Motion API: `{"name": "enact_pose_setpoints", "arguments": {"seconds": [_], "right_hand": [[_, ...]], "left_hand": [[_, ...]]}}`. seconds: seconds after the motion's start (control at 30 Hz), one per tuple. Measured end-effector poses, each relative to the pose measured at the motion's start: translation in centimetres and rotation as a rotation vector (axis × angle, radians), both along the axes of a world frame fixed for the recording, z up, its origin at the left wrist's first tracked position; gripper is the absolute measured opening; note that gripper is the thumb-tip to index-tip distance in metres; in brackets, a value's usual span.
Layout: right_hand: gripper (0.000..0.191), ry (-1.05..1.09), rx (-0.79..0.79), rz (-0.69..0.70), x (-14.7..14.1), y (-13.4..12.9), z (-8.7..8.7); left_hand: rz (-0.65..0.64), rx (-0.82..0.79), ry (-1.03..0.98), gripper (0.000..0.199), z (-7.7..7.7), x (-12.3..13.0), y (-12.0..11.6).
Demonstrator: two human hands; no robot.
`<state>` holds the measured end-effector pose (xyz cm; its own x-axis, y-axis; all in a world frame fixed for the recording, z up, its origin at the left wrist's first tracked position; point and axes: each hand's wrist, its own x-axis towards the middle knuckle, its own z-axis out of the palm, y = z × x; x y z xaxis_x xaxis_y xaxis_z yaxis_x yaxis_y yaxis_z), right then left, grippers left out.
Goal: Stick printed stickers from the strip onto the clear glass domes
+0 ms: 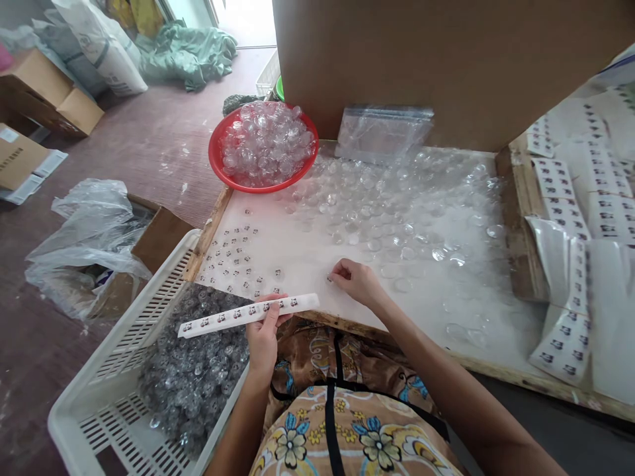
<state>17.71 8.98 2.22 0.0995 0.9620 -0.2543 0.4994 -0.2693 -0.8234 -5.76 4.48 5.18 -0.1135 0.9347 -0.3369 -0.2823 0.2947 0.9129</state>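
My left hand is closed round a white strip of small panda stickers, held at a slant above the table's front edge. Over the white tabletop, my right hand pinches thumb and fingers together. A tiny dark-marked sticker shows at its fingertips. Several loose panda pictures lie spread over the table's left part; whether each sits on a clear piece I cannot tell. Beyond my right hand, many clear domed plastic pieces cover the table.
A red basin heaped with clear pieces stands at the back left. Below on the left is a white crate of dark-looking clear pieces. Sticker sheets lie at the right past a wooden ledge. A cardboard panel rises behind.
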Motion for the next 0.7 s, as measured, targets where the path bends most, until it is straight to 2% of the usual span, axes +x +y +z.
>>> {"name": "enact_pose_setpoints", "arguments": {"seconds": [0.1, 0.23, 0.3, 0.43, 0.53, 0.7], "right_hand": [[0.006, -0.082, 0.012, 0.009, -0.5, -0.3, -0.2], [0.005, -0.262, 0.165, 0.038, -2.1, -0.7, -0.5], [0.007, -0.276, 0.197, 0.056, -3.0, -0.7, -0.6], [0.020, -0.187, 0.173, 0.096, -3.7, -0.3, -0.2], [0.013, -0.115, 0.237, 0.099, -3.5, -0.2, 1.0], [0.007, 0.122, 0.304, 0.365, -4.5, -1.2, 3.4]], "left_hand": [[-0.011, -0.006, 0.018, 0.030, 0.1, 0.1, -0.1], [-0.003, -0.012, 0.020, 0.032, 0.0, 0.1, 0.0], [0.007, -0.011, 0.019, 0.032, 0.0, 0.2, 0.2], [0.016, 0.006, 0.016, 0.029, -0.2, 0.1, 0.5], [-0.007, 0.019, 0.035, 0.027, -0.1, 0.2, 0.6], [-0.098, 0.048, 0.098, 0.025, 0.4, 1.0, 0.7]]}}
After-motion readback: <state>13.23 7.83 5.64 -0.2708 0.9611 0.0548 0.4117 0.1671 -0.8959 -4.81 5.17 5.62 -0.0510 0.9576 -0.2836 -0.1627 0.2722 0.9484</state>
